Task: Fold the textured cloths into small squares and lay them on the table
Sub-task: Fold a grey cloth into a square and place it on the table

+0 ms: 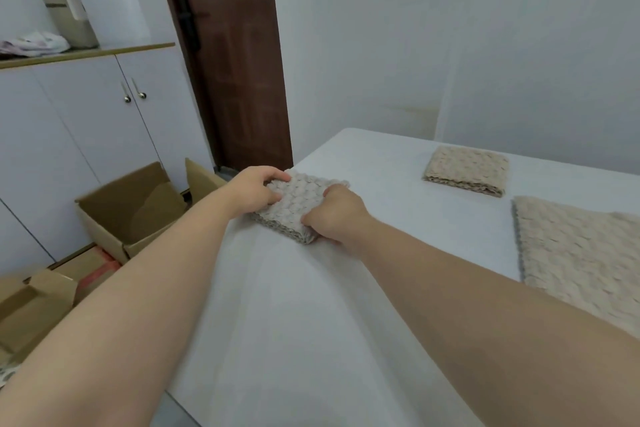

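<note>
**Both hands grip a folded cloth by the worktop's left edge**

Two bare forearms reach from the near side across the white worktop (311,322). On the floor to the left stands an open cardboard box (131,208). The left hand (254,189) grips the far-left side of the grey folded cloth (294,204), fingers (277,177) curled onto it. The right hand (337,215) clasps its near-right corner. Farther right lies a beige folded cloth (465,170), and nearer, a spread beige cloth (581,260).
</note>
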Tool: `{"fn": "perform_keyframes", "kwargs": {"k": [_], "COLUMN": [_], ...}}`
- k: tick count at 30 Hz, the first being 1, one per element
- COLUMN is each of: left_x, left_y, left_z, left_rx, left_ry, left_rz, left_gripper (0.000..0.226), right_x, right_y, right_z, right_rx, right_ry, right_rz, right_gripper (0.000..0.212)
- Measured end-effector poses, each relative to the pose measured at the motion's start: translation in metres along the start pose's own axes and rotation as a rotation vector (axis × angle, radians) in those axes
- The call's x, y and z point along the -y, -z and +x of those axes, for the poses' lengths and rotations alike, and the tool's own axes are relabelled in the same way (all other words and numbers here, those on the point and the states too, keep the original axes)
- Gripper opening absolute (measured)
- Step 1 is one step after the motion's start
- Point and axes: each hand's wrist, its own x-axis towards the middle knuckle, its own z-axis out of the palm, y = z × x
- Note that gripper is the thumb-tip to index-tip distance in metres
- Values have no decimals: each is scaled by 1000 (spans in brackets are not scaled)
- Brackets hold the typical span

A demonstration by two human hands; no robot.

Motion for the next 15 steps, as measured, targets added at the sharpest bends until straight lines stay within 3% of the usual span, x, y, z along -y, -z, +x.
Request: {"fn": "perform_keyframes", "kwargs": {"k": [4, 8, 10, 15], "left_x": [-3, -14, -19, -6], "left_y": [2, 9, 3, -24], "left_z": [-3, -3, -2, 6], "left_rx": [-3, -75, -65, 73], "left_ry": [-12, -168, -233, -211], "left_rz": [172, 228, 218, 144], "left_gripper": [42, 54, 49, 44], "right_x": [-7, -13, -13, -21], "right_y": [-7, -4, -3, -5], "right_z": [-8, -11, -3, 21], "right_rx": [-28, -319, -251, 23], "right_ry": [11, 316, 408, 300], "right_rz": [-299, -608, -649, -642], "right_gripper": [56, 72, 76, 92]}}
